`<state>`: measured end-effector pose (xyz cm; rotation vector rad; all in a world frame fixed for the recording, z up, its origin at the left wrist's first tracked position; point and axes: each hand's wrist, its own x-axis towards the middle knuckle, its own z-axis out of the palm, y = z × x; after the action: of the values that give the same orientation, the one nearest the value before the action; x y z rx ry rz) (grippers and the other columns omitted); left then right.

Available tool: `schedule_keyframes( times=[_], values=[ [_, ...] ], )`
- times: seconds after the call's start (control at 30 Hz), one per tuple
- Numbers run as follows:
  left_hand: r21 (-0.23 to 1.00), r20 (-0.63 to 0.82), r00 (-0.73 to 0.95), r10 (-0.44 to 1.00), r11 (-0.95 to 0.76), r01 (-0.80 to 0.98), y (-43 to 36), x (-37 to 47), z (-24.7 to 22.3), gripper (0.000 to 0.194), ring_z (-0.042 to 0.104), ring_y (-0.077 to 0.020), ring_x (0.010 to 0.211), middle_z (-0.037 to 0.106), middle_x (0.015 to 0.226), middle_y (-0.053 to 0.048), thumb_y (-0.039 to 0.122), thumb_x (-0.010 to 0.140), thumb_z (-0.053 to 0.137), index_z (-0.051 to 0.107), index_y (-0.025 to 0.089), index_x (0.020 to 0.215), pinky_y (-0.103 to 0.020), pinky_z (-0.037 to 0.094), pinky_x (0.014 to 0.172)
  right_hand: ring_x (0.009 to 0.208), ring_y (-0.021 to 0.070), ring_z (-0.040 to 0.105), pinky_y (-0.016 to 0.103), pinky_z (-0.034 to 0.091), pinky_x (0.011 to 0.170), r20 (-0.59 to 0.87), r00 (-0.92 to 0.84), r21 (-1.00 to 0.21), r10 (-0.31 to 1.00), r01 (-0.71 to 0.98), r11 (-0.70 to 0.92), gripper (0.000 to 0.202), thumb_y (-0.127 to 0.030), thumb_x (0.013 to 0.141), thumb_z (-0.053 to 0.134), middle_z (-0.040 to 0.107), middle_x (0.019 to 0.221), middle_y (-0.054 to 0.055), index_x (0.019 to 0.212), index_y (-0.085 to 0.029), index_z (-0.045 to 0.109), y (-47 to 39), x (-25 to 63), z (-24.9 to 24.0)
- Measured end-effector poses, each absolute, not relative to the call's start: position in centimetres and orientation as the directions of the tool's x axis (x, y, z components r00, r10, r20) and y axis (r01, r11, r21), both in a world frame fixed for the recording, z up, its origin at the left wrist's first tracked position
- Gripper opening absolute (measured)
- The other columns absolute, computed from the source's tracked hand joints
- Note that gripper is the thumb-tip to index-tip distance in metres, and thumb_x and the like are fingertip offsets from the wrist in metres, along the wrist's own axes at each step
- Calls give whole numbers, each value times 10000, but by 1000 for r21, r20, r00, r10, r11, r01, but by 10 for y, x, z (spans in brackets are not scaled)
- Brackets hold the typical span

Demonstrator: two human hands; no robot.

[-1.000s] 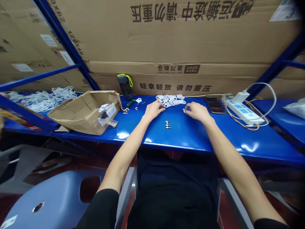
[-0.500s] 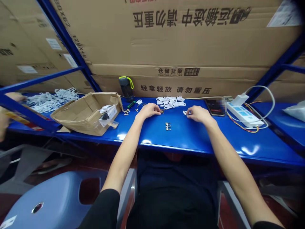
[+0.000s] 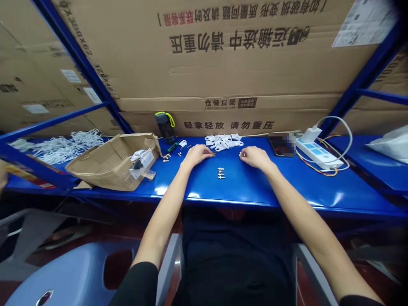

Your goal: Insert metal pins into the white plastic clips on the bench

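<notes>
My left hand (image 3: 198, 154) rests on the blue tabletop with fingers curled together at a few thin brass-coloured pins (image 3: 214, 153); its fingertips seem to pinch one. Across from it, my right hand (image 3: 256, 157) has thumb and fingers closed at some tiny white pieces (image 3: 240, 154), partly hidden by the fingertips. Between the hands and nearer the edge, several pins with white collars (image 3: 221, 173) lie in a short column. Behind them spreads a pile of white plastic parts (image 3: 223, 142).
An open cardboard box (image 3: 105, 170) stands at left, beside a dark bottle (image 3: 165, 127), a green-handled tool (image 3: 172, 147) and small loose fittings (image 3: 166, 157). At right lie a phone (image 3: 280, 144) and a power strip (image 3: 320, 154) with cables. White cords (image 3: 68, 146) heap far left.
The view has tilted up slightly. My right hand's fingers have closed in over the tiny white pieces. My left hand's fingertips have drawn onto the brass pins; the column of pins is unchanged.
</notes>
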<state>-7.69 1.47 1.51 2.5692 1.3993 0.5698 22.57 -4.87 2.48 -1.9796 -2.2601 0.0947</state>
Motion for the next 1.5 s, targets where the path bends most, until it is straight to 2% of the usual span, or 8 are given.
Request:
schedule_keyframes(
  times=[0.23,0.43,0.73,0.93,1.13,1.33,1.5],
  values=[
    [274,264,553,790,-611,742,14,-61,5,218,704,-236,1107,756,1193,-62,406,1038,685,844,257,1054,-302,534,909,1041,260,749,298,537,807,121,-254,-183,959,944,273,209,-259,991,629,827,1164,98,1066,-231,822,-48,212,21],
    [268,303,646,701,-713,648,10,-38,-1,230,663,-255,1161,746,1178,-89,370,1075,638,811,219,1062,-370,495,1068,1073,253,733,305,540,840,231,-320,-257,919,891,374,194,-280,1027,618,810,1188,83,1069,-236,801,-45,200,10],
    [306,309,661,684,-729,612,12,-38,-6,196,672,-254,1122,740,1134,-88,348,1060,666,796,202,1045,-368,512,1019,1055,235,711,305,533,846,246,-339,-300,908,864,404,185,-283,1036,619,769,1196,85,1099,-232,785,-39,198,1],
    [286,363,672,646,-764,579,12,-34,-11,177,675,-252,1092,743,1138,-81,322,1089,629,743,191,1057,-379,521,1007,1064,235,692,306,517,854,269,-318,-350,909,847,400,285,-357,1035,688,754,1196,84,1286,-236,753,-35,197,-6],
    [256,496,653,572,-815,519,13,-31,-9,209,679,-262,1099,738,1105,-92,347,1115,589,721,193,1063,-397,531,1012,974,223,694,298,478,801,326,-275,-387,904,834,393,212,-368,1063,669,774,1096,76,1067,-220,820,-31,195,-8],
    [207,534,655,535,-834,512,13,-32,-5,196,687,-271,1101,732,1100,-106,329,1106,607,735,186,1066,-412,541,1008,878,203,675,299,470,799,400,-313,-421,861,772,477,214,-359,1059,666,793,1015,59,1032,-215,821,-30,196,-8],
    [298,582,584,566,-817,494,11,-30,-6,190,690,-245,1096,738,1126,-93,348,1093,650,747,186,1113,-374,537,1003,960,222,711,320,513,896,470,-318,-419,823,741,525,200,-291,1058,661,821,1080,71,1076,-215,846,-28,198,-8]
  ],
)
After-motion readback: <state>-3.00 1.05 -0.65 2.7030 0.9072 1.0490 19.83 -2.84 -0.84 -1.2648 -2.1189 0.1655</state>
